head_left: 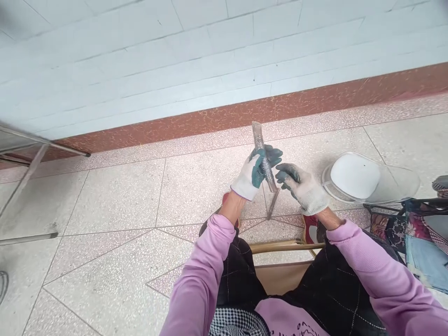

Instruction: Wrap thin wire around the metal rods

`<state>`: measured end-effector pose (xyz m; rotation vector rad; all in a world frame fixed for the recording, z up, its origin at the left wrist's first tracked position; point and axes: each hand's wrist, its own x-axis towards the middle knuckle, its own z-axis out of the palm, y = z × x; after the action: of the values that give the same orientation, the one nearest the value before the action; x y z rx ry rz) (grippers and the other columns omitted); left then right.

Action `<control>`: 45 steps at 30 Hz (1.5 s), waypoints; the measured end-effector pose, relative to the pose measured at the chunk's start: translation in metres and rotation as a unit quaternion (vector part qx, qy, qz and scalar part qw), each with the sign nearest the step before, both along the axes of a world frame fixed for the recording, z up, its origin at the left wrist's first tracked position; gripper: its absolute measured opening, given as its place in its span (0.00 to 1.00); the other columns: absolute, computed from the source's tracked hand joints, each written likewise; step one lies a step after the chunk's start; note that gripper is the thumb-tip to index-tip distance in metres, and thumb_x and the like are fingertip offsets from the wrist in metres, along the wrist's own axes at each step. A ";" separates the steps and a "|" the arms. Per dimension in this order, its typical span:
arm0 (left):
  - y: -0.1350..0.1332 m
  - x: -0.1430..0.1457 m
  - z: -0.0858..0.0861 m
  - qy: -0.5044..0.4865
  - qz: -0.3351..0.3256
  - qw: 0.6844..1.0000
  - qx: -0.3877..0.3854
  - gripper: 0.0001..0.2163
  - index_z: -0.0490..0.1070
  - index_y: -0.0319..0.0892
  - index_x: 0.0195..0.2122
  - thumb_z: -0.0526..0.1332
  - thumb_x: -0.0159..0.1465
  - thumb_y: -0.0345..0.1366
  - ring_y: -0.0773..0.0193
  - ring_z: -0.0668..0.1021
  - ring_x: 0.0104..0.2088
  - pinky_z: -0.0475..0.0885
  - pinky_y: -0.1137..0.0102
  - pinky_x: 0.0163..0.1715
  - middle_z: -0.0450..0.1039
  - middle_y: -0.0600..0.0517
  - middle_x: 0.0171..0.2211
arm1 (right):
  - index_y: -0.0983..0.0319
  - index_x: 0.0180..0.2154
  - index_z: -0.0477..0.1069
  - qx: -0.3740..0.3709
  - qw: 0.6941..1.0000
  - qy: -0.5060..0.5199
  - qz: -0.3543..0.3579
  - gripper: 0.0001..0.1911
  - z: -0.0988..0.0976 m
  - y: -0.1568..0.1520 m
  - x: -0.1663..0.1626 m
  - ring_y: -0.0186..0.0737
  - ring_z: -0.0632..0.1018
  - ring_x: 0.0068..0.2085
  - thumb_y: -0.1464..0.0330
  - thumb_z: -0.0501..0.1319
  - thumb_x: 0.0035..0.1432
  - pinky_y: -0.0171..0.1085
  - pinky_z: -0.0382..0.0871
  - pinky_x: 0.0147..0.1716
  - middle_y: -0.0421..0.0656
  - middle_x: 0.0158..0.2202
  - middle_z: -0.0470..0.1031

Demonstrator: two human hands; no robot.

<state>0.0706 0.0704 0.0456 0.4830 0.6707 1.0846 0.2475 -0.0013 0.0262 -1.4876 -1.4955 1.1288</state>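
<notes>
My left hand (257,170), in a white work glove with green-coated palm and fingers, is closed round a long, narrow clear plastic sleeve (258,135). Shiny silvery material fills much of the sleeve; I cannot tell what it is. The sleeve tilts, its top end pointing at the wall. My right hand (299,184), gloved alike, is just right of the sleeve's lower end with fingers curled and thumb pressed in. Whatever those fingers pinch, if anything, is hidden. Below the sleeve a thin brownish strip (273,204) shows; whether it hangs or lies on the floor is unclear.
A white tub (355,177) stands on the speckled floor (196,186) to the right, beside a clear plastic bag (402,182). A folding seat with patterned cloth (395,228) is at the right edge. Metal frame bars (31,172) stand left. A tiled wall (210,56) runs ahead.
</notes>
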 end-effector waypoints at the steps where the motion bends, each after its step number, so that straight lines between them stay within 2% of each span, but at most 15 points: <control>1: 0.003 0.010 -0.001 -0.011 0.019 1.000 0.007 0.08 0.77 0.41 0.47 0.75 0.78 0.36 0.53 0.91 0.51 0.85 0.63 0.53 0.88 0.43 0.46 | 0.59 0.63 0.81 0.019 0.999 -0.035 -0.006 0.28 -0.001 0.001 0.002 0.51 0.89 0.45 0.51 0.66 0.70 0.48 0.86 0.48 0.51 0.50 0.90; 3: 0.008 0.031 -0.007 -0.021 0.044 0.999 0.017 0.05 0.78 0.41 0.47 0.73 0.77 0.32 0.53 0.91 0.56 0.84 0.62 0.59 0.88 0.43 0.50 | 0.61 0.69 0.78 0.048 0.988 -0.142 -0.023 0.34 -0.004 0.007 0.005 0.58 0.89 0.54 0.55 0.69 0.65 0.54 0.85 0.56 0.56 0.57 0.88; 5: 0.011 0.053 -0.015 -0.004 0.051 0.998 0.029 0.03 0.79 0.42 0.47 0.72 0.76 0.31 0.53 0.90 0.58 0.83 0.62 0.61 0.88 0.43 0.52 | 0.62 0.72 0.76 0.045 0.965 -0.254 -0.040 0.38 -0.005 0.016 0.009 0.65 0.87 0.60 0.60 0.71 0.63 0.56 0.83 0.58 0.60 0.63 0.85; 9: 0.011 0.077 -0.030 0.098 0.019 0.991 0.088 0.07 0.83 0.42 0.51 0.73 0.72 0.31 0.53 0.89 0.55 0.83 0.63 0.58 0.88 0.44 0.53 | 0.61 0.73 0.76 0.025 0.940 -0.330 -0.083 0.33 0.003 0.030 0.031 0.64 0.87 0.59 0.65 0.66 0.69 0.53 0.82 0.55 0.60 0.66 0.83; 13: 0.004 0.059 -0.033 0.277 0.021 0.946 0.167 0.09 0.85 0.42 0.49 0.72 0.69 0.26 0.59 0.87 0.44 0.82 0.68 0.47 0.88 0.48 0.45 | 0.61 0.73 0.75 0.017 0.948 -0.282 -0.145 0.32 0.014 0.028 0.063 0.61 0.88 0.52 0.60 0.64 0.72 0.52 0.81 0.52 0.55 0.55 0.88; 16: 0.003 0.040 -0.022 0.371 0.088 0.899 0.216 0.08 0.86 0.43 0.50 0.72 0.72 0.27 0.61 0.86 0.43 0.81 0.70 0.44 0.88 0.48 0.48 | 0.59 0.69 0.77 0.002 0.954 -0.253 -0.160 0.31 0.015 0.025 0.074 0.56 0.86 0.41 0.54 0.65 0.71 0.49 0.79 0.44 0.50 0.44 0.88; 18: 0.007 0.035 -0.011 0.370 0.098 0.904 0.189 0.11 0.85 0.44 0.54 0.72 0.73 0.27 0.67 0.82 0.34 0.77 0.73 0.34 0.88 0.48 0.53 | 0.58 0.66 0.79 0.008 0.956 -0.254 -0.149 0.29 0.013 0.024 0.071 0.55 0.86 0.40 0.52 0.66 0.70 0.48 0.78 0.44 0.48 0.42 0.87; 20: 0.012 0.035 -0.002 0.334 0.056 0.931 0.133 0.17 0.81 0.44 0.63 0.71 0.75 0.27 0.72 0.78 0.25 0.70 0.74 0.25 0.87 0.48 0.58 | 0.58 0.65 0.80 0.001 0.956 -0.262 -0.129 0.29 0.009 0.025 0.062 0.56 0.87 0.43 0.52 0.67 0.69 0.48 0.78 0.45 0.49 0.43 0.88; 22: 0.019 0.035 0.004 0.297 0.013 0.951 0.081 0.17 0.77 0.43 0.66 0.68 0.78 0.28 0.73 0.78 0.23 0.68 0.74 0.22 0.87 0.49 0.51 | 0.58 0.64 0.81 -0.013 0.958 -0.269 -0.095 0.28 0.005 0.027 0.052 0.58 0.88 0.46 0.52 0.67 0.70 0.47 0.78 0.46 0.51 0.45 0.89; 25: 0.028 0.028 0.006 0.261 -0.016 0.965 0.028 0.05 0.76 0.40 0.53 0.62 0.82 0.27 0.71 0.75 0.19 0.67 0.74 0.21 0.78 0.57 0.31 | 0.58 0.65 0.82 -0.016 0.962 -0.270 -0.037 0.28 0.000 0.030 0.044 0.60 0.89 0.50 0.52 0.66 0.71 0.47 0.79 0.47 0.53 0.49 0.89; 27: 0.032 0.021 0.006 0.255 -0.001 0.967 0.004 0.08 0.74 0.41 0.45 0.59 0.83 0.25 0.72 0.70 0.17 0.64 0.74 0.19 0.69 0.61 0.24 | 0.59 0.69 0.81 0.003 0.960 -0.280 -0.025 0.30 -0.004 0.032 0.043 0.62 0.88 0.53 0.53 0.65 0.72 0.49 0.80 0.50 0.55 0.56 0.89; 30: 0.031 0.016 0.008 0.253 0.032 0.967 -0.001 0.11 0.74 0.42 0.41 0.59 0.82 0.23 0.72 0.67 0.16 0.61 0.74 0.18 0.66 0.62 0.22 | 0.60 0.73 0.78 0.042 0.946 -0.316 -0.056 0.33 -0.008 0.032 0.042 0.65 0.87 0.57 0.56 0.63 0.73 0.54 0.80 0.52 0.59 0.66 0.85; 33: 0.024 0.018 0.012 0.254 0.031 0.966 0.018 0.11 0.75 0.41 0.41 0.60 0.82 0.22 0.73 0.65 0.16 0.59 0.74 0.16 0.65 0.63 0.22 | 0.61 0.73 0.78 0.048 0.936 -0.343 -0.071 0.31 -0.008 0.030 0.039 0.65 0.87 0.55 0.57 0.61 0.75 0.53 0.80 0.51 0.59 0.65 0.85; 38: 0.016 0.015 0.011 0.301 0.036 0.953 0.012 0.11 0.74 0.43 0.40 0.65 0.81 0.23 0.74 0.65 0.15 0.57 0.75 0.16 0.66 0.63 0.22 | 0.58 0.73 0.79 0.019 0.927 -0.373 -0.042 0.29 -0.003 0.030 0.032 0.63 0.87 0.54 0.58 0.60 0.78 0.49 0.78 0.46 0.57 0.65 0.85; 45: 0.005 0.013 0.008 0.313 -0.047 0.948 0.019 0.15 0.75 0.40 0.34 0.67 0.79 0.21 0.75 0.61 0.15 0.51 0.76 0.15 0.63 0.62 0.19 | 0.56 0.74 0.78 -0.010 0.924 -0.383 -0.001 0.28 -0.007 0.040 0.021 0.61 0.88 0.53 0.60 0.61 0.79 0.46 0.76 0.44 0.56 0.65 0.85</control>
<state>0.0839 0.0757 0.0536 0.9013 1.1702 0.8499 0.2689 0.0387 0.0196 -2.0780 -1.9766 0.5564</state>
